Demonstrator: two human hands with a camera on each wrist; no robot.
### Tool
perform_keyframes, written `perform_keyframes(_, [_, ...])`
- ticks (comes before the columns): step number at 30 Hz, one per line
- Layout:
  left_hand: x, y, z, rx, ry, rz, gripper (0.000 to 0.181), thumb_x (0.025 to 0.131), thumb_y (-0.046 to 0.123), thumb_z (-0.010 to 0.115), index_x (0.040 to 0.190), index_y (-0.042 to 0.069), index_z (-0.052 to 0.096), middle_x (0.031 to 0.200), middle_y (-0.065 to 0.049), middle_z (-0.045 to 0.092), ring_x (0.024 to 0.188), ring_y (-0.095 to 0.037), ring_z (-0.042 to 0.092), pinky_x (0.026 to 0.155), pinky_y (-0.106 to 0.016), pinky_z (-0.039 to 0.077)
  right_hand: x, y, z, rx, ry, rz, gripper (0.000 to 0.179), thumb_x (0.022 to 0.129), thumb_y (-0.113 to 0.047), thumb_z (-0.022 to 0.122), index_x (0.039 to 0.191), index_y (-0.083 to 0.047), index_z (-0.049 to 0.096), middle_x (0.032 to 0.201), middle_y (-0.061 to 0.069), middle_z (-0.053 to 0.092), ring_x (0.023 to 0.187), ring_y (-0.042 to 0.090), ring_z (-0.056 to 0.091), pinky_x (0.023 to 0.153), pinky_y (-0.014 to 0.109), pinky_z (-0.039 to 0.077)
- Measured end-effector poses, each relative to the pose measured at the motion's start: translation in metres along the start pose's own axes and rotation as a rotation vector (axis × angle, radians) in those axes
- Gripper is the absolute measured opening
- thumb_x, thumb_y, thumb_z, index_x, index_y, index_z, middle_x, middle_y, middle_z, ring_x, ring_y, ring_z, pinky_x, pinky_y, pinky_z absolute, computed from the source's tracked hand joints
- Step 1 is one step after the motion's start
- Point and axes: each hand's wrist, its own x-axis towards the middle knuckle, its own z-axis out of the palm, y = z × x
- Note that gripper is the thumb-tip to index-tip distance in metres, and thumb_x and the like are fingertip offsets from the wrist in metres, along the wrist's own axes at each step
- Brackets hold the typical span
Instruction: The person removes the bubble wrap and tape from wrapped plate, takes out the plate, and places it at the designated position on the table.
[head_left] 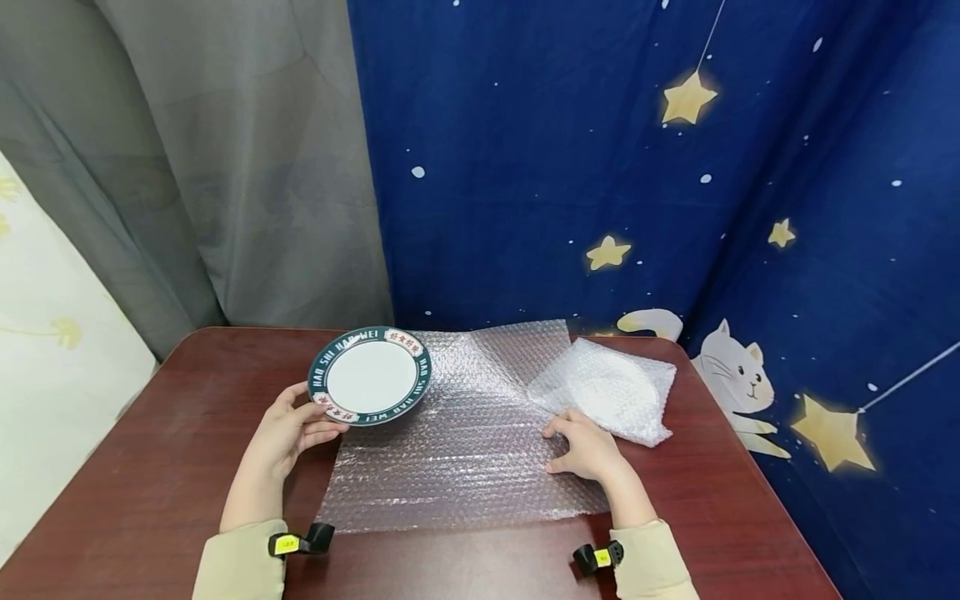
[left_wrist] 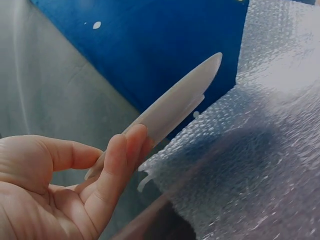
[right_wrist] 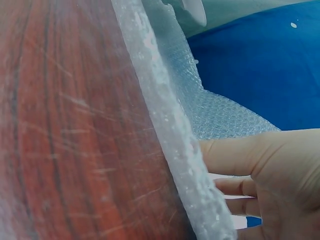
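A round plate (head_left: pixel 372 377) with a white centre and a green lettered rim is tilted above the left side of a bubble wrap sheet (head_left: pixel 450 467). My left hand (head_left: pixel 287 429) grips its lower left edge, thumb on the upper face and fingers beneath. Edge-on, the pale plate (left_wrist: pixel 175 102) shows its underside and foot ring in the left wrist view. My right hand (head_left: pixel 588 450) rests at the sheet's right side, thumb and fingers spread apart. In the right wrist view the thumb lies right at the edge of the bubble wrap (right_wrist: pixel 167 120).
A bubble-wrapped bundle (head_left: pixel 618 392) with a pale round shape inside lies right of the sheet. The reddish-brown table (head_left: pixel 195 433) reaches back to a grey curtain (head_left: pixel 277 167) and a blue starry curtain (head_left: pixel 525 167).
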Motion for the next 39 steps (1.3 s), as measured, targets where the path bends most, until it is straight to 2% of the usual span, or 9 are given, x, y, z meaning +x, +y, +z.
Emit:
perform_keyframes(7, [-0.004, 0.003, -0.009, -0.027, 0.053, 0.0, 0.048, 0.1, 0.004, 0.046, 0.14, 0.004, 0.019, 0.081, -0.007, 0.068, 0.07, -0.023, 0.071, 0.069, -0.036, 0.058, -0.001, 0.001, 0.002, 0.001, -0.002, 0.017, 0.043, 0.066, -0.027, 0.088, 0.103, -0.022, 0.068, 0.112, -0.001, 0.055, 0.11, 0.027, 0.055, 0.083, 0.051, 0.047])
perform_keyframes(11, [-0.006, 0.004, -0.015, -0.054, 0.06, 0.022, 0.043, 0.1, 0.003, 0.046, 0.136, 0.005, 0.022, 0.081, -0.007, 0.068, 0.069, -0.023, 0.071, 0.068, -0.036, 0.058, -0.003, 0.0, 0.002, 0.006, 0.006, 0.023, 0.043, 0.065, -0.027, 0.088, 0.102, -0.023, 0.068, 0.112, -0.002, 0.056, 0.11, 0.026, 0.055, 0.082, 0.052, 0.048])
perform_keyframes(17, [-0.011, 0.005, -0.022, -0.094, 0.079, 0.036, 0.033, 0.099, 0.002, 0.047, 0.125, 0.013, 0.03, 0.08, -0.008, 0.069, 0.068, -0.022, 0.07, 0.064, -0.032, 0.058, -0.003, 0.0, 0.002, 0.017, 0.013, 0.032, 0.042, 0.065, -0.028, 0.088, 0.102, -0.024, 0.068, 0.111, -0.003, 0.056, 0.109, 0.025, 0.055, 0.08, 0.052, 0.048])
perform_keyframes(23, [-0.013, 0.006, -0.029, -0.115, 0.102, 0.036, 0.032, 0.099, 0.002, 0.047, 0.123, 0.016, 0.031, 0.08, -0.008, 0.069, 0.067, -0.023, 0.07, 0.063, -0.032, 0.058, -0.004, 0.0, 0.002, 0.022, 0.02, 0.034, 0.042, 0.065, -0.028, 0.088, 0.102, -0.024, 0.069, 0.113, -0.003, 0.056, 0.108, 0.025, 0.056, 0.08, 0.052, 0.048])
perform_keyframes(39, [-0.019, 0.006, -0.052, -0.177, 0.148, 0.054, 0.031, 0.098, 0.003, 0.051, 0.118, 0.017, 0.033, 0.082, -0.007, 0.07, 0.069, -0.025, 0.071, 0.064, -0.034, 0.058, -0.005, 0.0, 0.001, 0.019, 0.018, 0.033, 0.042, 0.066, -0.029, 0.088, 0.103, -0.024, 0.069, 0.114, -0.002, 0.057, 0.109, 0.026, 0.056, 0.081, 0.052, 0.048])
